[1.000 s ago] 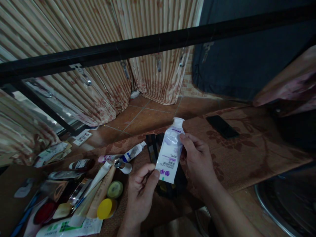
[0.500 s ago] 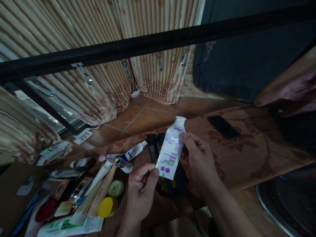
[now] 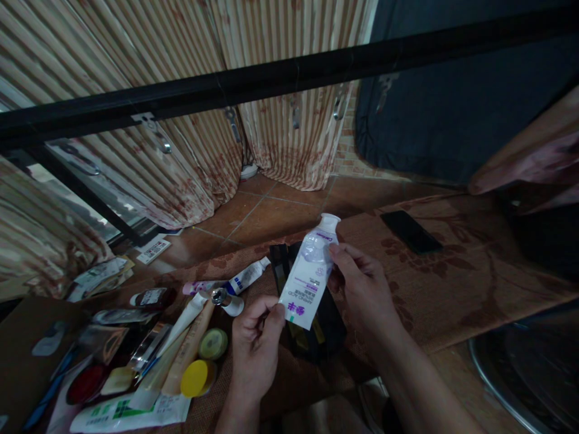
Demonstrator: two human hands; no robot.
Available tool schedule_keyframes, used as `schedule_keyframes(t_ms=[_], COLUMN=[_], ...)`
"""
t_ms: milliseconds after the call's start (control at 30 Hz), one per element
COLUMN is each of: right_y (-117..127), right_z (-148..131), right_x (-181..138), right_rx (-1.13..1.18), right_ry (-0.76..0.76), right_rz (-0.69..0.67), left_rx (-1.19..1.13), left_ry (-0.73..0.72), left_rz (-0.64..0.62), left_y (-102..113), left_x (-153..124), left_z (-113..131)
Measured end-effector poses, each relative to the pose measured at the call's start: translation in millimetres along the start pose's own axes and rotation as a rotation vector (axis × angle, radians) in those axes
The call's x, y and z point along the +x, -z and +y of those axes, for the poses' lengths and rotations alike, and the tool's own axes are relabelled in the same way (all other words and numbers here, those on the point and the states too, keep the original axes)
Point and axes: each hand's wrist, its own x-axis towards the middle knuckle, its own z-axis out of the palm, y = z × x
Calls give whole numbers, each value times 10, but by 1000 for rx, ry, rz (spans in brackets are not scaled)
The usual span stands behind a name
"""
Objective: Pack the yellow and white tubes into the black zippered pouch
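Note:
A white squeeze tube with purple print is held in the air between my two hands, tilted with its white cap at the upper right. My left hand pinches the flat crimped end near its lower left corner. Along the tube's right edge, below the cap, the thumb and fingers of my right hand grip it; some of those fingers are hidden behind it. Beneath the tube, partly covered, lies a black case with yellowish parts on the patterned cloth.
To the left lie several tubes and jars, among them a yellow-lidded jar, a green jar and a green-white tube. A cardboard box stands at far left. A black phone rests on the cloth at right. A dark rail crosses behind.
The tube's crimped end has shifted slightly left and down, together with my left hand. My right hand has moved a little left. Both hands keep their grip.

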Motion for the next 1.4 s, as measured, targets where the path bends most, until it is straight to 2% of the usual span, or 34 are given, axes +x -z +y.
schedule_keyframes(t_ms=[633,1400], right_y=[-11,-4], right_z=[-27,37], right_x=[-5,-9], right_rx=[1,44], right_ry=[-26,-36], right_rz=[37,-42], left_rx=[-90,-81], left_ry=[35,19], left_rz=[-26,-43], left_y=[-16,-24], left_x=[0,-1], left_z=[-22,1])
